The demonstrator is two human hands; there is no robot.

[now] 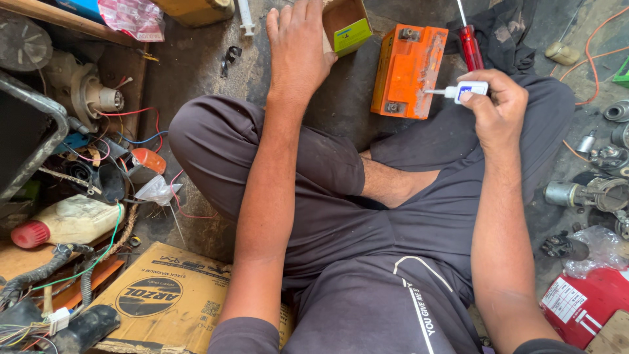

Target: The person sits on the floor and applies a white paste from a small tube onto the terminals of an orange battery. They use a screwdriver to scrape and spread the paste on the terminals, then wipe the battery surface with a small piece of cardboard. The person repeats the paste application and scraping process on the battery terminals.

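Observation:
I sit cross-legged on a dark floor. My right hand (498, 105) grips a small white glue tube (462, 91), its thin nozzle pointing left and touching the side of an orange battery (406, 69) lying on the floor. My left hand (298, 42) reaches forward, palm down, resting against a small cardboard box with a green and yellow face (347, 26). A red-handled screwdriver (470, 46) lies just right of the battery, above my right hand.
A white syringe (246, 18) lies at the far edge. Left: wires, a motor part (98, 98), a white bottle with red cap (62, 226), a brown carton (164, 295). Right: metal motor parts (590, 193), a red container (586, 305), orange wire.

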